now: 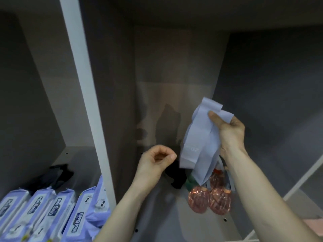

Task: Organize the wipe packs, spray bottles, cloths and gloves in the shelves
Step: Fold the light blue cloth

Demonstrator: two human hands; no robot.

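Left of the white divider [82, 95], wipe packs [52, 212] stand in a row, black gloves [57, 175] behind them. Right of it, the left hand [155, 159] hangs loosely curled, holding nothing; the right hand [229, 131] grips a pale cloth [199, 142] above two pink bottles [209, 199].

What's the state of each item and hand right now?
Light blue cloth: folded, held up in right hand.
Left hand: empty, fingers curled.
Wipe packs: sealed, standing in a row, left compartment.
Pink spray bottles: on middle shelf.
Black gloves: lying behind packs.
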